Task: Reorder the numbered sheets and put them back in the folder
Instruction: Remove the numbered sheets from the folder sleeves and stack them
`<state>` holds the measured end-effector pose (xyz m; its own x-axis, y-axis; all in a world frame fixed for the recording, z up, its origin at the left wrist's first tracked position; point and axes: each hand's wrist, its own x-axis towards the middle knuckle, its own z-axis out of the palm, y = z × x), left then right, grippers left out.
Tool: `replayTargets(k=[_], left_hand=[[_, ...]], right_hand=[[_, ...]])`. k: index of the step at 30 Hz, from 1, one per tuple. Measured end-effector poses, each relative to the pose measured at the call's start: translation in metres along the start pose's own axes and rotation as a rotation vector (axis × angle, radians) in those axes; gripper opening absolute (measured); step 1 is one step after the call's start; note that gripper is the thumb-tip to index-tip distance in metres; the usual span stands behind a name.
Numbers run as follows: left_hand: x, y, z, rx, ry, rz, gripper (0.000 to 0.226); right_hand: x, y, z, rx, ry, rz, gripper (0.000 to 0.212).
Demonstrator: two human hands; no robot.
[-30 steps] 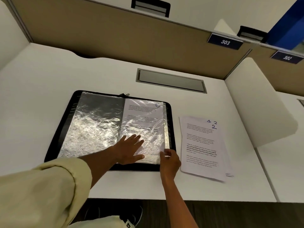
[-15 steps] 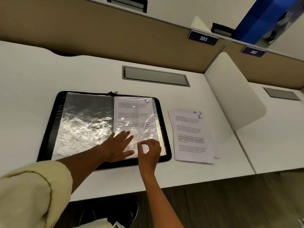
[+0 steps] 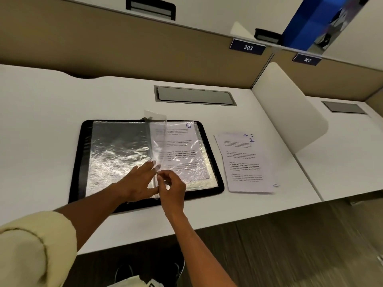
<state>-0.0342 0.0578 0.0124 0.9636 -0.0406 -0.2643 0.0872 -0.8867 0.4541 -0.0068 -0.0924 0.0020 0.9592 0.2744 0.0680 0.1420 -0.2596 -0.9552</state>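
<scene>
Lower centre of frame: right hand [image 3: 173, 184], thumb and fingers pinched on the lower edge of a clear plastic sleeve [image 3: 157, 139] raised upright along the spine of the open black folder [image 3: 145, 160]; left hand [image 3: 137, 181], fingers extended and slightly spread, resting against that sleeve and the crinkled left-hand pocket. Centre: folder flat on the white desk [image 3: 41, 112], its right pocket holding a printed sheet numbered 6 [image 3: 182, 150]. Right of centre: stack of loose numbered sheets [image 3: 245, 162] just beside the folder; farther back, a grey recessed panel [image 3: 194, 96].

sheet text [image 3: 242, 160] too small, floor [image 3: 310, 245] blurred
</scene>
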Motion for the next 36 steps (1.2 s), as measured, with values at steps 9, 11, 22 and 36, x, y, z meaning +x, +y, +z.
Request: replayTargets(k=[9, 11, 22, 36], left_hand=[[-0.036, -0.004, 0.000, -0.416, 0.341, -0.072, 0.031], [-0.040, -0.006, 0.003, -0.470, 0.405, -0.101, 0.018], [-0.073, -0.046, 0.012, -0.708, 0.533, -0.376, 0.051], [-0.094, -0.076, 0.014, -0.127, 0.552, -0.542, 0.084]], right_hand=[[-0.017, -0.014, 0.023, 0.054, -0.050, -0.015, 0.011], [-0.019, -0.016, 0.026, 0.047, -0.072, -0.024, 0.012], [-0.018, -0.011, 0.037, -0.044, -0.077, -0.021, 0.008], [0.020, 0.059, -0.035, -0.430, 0.182, 0.232, 0.034]])
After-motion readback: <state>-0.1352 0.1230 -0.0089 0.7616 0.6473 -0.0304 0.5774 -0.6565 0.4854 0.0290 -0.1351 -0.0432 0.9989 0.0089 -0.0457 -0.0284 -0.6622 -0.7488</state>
